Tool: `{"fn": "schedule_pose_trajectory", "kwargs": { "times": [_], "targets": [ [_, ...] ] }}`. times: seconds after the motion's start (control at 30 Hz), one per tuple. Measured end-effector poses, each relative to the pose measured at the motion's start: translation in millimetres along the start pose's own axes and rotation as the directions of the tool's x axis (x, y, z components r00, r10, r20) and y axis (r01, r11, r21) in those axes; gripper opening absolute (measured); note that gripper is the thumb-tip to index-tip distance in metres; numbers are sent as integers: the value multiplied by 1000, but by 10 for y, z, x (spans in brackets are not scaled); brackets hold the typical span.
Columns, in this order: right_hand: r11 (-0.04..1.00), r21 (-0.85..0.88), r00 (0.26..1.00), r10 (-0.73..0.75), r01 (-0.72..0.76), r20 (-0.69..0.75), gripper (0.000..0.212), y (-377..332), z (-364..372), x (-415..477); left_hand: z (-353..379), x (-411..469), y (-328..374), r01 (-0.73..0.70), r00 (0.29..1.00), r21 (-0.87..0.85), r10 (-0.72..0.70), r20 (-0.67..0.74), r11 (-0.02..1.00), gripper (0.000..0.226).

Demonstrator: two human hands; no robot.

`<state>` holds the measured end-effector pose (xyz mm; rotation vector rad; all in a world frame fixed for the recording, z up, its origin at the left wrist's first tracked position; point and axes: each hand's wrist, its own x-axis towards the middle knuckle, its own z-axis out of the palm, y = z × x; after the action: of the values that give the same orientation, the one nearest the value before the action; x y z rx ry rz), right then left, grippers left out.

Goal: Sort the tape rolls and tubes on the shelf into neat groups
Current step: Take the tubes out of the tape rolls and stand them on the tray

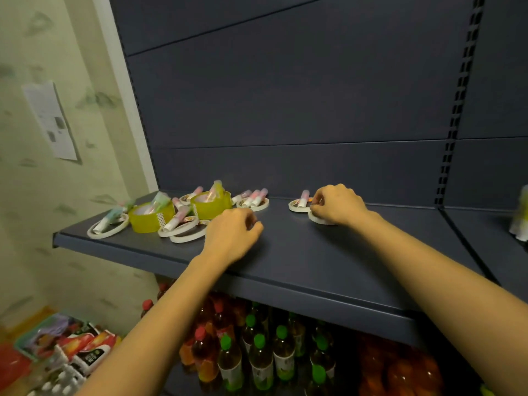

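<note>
Flat white tape rolls, two yellow tape rolls (151, 218) (211, 205) and several small pink- and green-capped tubes (253, 198) lie bunched at the left of the dark shelf (285, 252). My left hand (233, 232) rests on the shelf beside a pair of white rolls (187, 234). Its fingers are curled and nothing shows in them. Further right, my right hand (338, 204) lies over a white tape roll (320, 220), fingers curled over its far rim. Just left of it, another white roll (294, 207) carries a pink-capped tube (303, 197).
The shelf's back panel is dark and has a slotted upright (454, 115) at the right. A pale package (521, 215) stands at the far right edge. Bottles with red and green caps (258, 355) fill the shelf below. Snack packets (77, 344) lie lower left.
</note>
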<state>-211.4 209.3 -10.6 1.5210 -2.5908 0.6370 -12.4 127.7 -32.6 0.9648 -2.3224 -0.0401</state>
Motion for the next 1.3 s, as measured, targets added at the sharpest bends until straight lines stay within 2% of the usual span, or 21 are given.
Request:
{"fn": "schedule_pose_trajectory", "kwargs": {
  "times": [0.27,0.47,0.6,0.8,1.0,1.17,1.3],
  "targets": [
    [995,-46,996,85,-86,-15,30,-113,186,620,189,490,-170,-63,998,-22,63,2,998,25],
    [980,-88,984,176,-176,-4,42,-112,313,1141,249,907,-335,-42,999,-85,44,22,995,35],
    [964,-135,969,240,-230,59,44,-89,384,1338,293,1131,-434,-2,998,-114,9,65,994,29],
    [978,-22,974,207,-206,86,48,-62,329,1445,483,1533,-427,32,980,10,-34,197,999,27],
    [986,108,991,132,-130,-15,35,11,168,1401,835,1930,-377,-22,971,115,-6,241,993,30],
    [985,122,989,134,-125,-67,24,-16,105,1262,1046,2160,-415,-20,928,195,-54,368,981,41],
    [983,112,981,156,-144,-115,26,-76,108,1150,1133,2225,-451,-32,913,192,-49,405,981,38]
  ]
}}
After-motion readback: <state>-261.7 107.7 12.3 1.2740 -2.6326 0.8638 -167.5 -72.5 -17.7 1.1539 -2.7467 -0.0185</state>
